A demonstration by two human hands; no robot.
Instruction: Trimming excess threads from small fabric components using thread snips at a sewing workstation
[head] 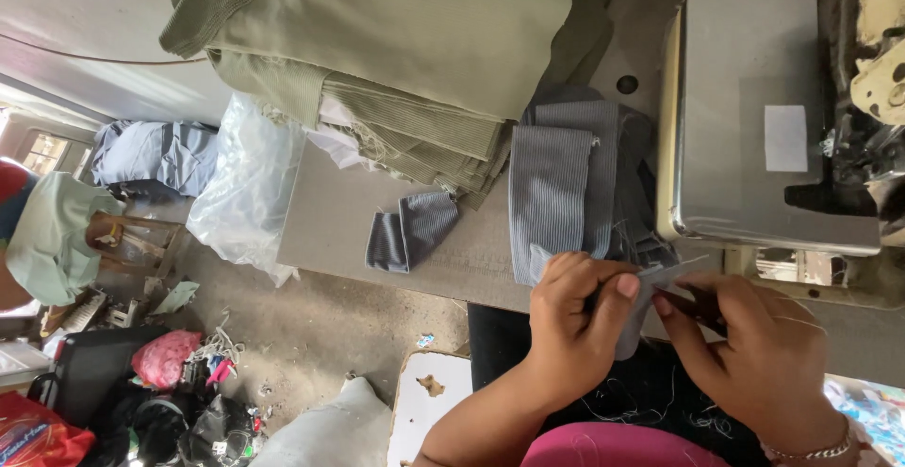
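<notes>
Grey worktop [339, 222] fills the middle of the view, with a littered floor to one side and a sewing machine [764, 109] standing at the other. A tall pile of olive cloth [415, 43] is stacked at the far edge, and a small folded grey piece [412, 231] is laid apart from it near the front edge.

A ribbed grey band [650, 283] is held between both hands at the near edge of the worktop, just in front of the machine's base. It is pinched by the left hand [575, 321], whose thumb and fingers are closed tightly on its folded end. The right hand [754, 354] is closed on the same band from the opposite side, fingertips almost touching those of the left; whether something thin is also held in it cannot be told.

The band's long axis is seen to run away from the hands, up toward the stack of grey ribbed strips [566, 184] lying just beyond the left hand. The machine is nearer to the right hand, the stack to the left.
</notes>
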